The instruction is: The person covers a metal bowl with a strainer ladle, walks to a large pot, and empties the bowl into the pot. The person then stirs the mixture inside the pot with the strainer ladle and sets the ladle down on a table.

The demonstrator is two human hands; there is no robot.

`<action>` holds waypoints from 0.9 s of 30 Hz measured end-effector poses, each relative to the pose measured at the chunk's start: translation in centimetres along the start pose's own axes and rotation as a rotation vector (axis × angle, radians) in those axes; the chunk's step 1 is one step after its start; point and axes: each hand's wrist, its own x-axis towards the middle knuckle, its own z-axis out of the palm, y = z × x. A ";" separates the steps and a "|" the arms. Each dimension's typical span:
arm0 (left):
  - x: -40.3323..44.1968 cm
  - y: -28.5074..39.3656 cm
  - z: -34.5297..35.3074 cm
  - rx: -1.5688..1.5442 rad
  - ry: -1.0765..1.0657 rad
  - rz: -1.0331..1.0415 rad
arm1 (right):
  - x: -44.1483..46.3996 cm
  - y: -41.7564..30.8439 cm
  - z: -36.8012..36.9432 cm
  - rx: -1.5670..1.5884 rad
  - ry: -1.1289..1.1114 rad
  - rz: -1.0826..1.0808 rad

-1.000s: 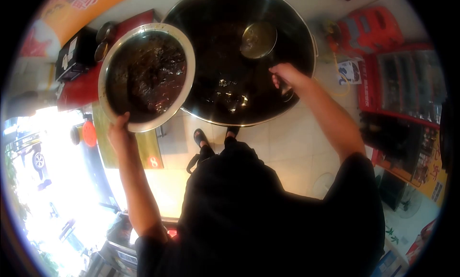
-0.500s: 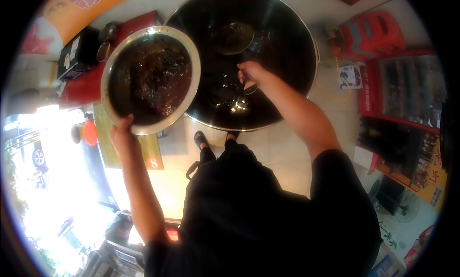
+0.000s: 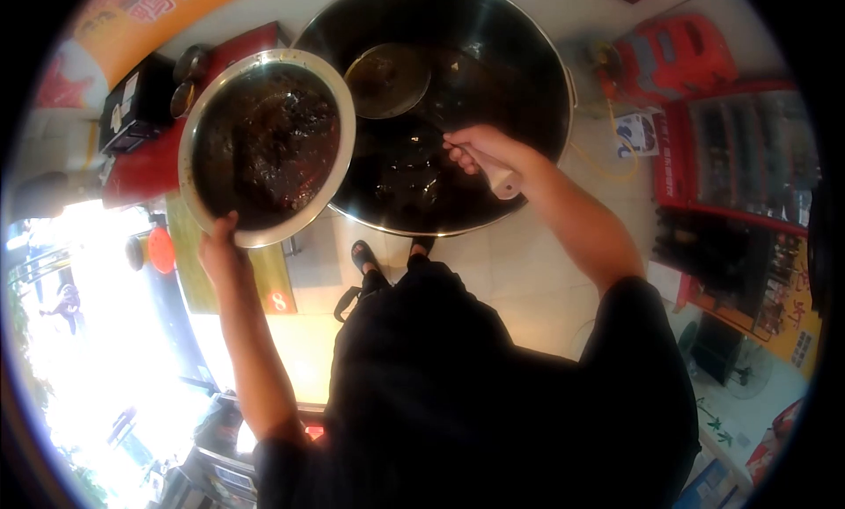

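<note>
My left hand grips the lower rim of a wide metal basin, which holds dark, glossy food in brown liquid. The basin overlaps the left edge of a large round pot full of dark liquid. Over the pot, my right hand is closed round the pale handle of a long-handled skimmer. Its broad round head lies at the pot's left side, close to the basin rim. Whether the head holds any food is too dark to tell.
A wooden table marked 8 stands at the left, near a red counter. Red plastic stools are stacked at the upper right, above a red-framed display cabinet. My feet are just below the pot.
The skimmer head has swung left across the pot toward the basin. My right hand has shifted slightly right and down, with the handle now slanting outward. My left hand keeps hold of the basin.
</note>
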 end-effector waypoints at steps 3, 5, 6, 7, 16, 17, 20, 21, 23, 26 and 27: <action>-0.8 0.7 0.5 -0.013 -0.023 0.011 | -4.1 -0.4 1.5 -0.009 0.112 0.049; -0.9 0.8 0.5 -0.016 -0.008 -0.003 | -5.7 -0.3 2.4 0.071 0.127 0.082; -0.8 0.8 0.6 -0.019 0.005 -0.013 | -6.1 -0.3 2.6 0.153 0.142 0.111; -0.8 0.8 0.5 -0.021 0.005 -0.014 | -5.9 0.1 2.4 0.151 0.143 0.111; -0.4 0.4 0.2 -0.073 -0.007 -0.012 | 1.5 3.4 -2.4 0.796 0.043 0.025; -0.6 0.6 0.3 -0.062 -0.005 -0.013 | 2.3 3.2 -2.4 0.754 0.117 -0.055; -0.7 0.6 0.3 -0.059 -0.009 -0.016 | 3.7 1.8 -1.7 0.760 0.216 -0.177; -0.8 0.7 0.4 -0.067 -0.016 -0.020 | 4.0 1.4 -1.5 0.810 0.243 -0.218; -0.9 0.7 0.6 -0.068 -0.010 -0.012 | 4.9 0.4 -1.0 0.903 0.242 -0.278; -0.3 0.1 0.0 -0.023 0.023 -0.003 | 9.0 -0.4 -1.8 0.893 0.264 -0.191; -0.2 0.2 0.1 0.019 0.049 -0.001 | 9.1 -0.2 -1.0 0.877 0.262 -0.251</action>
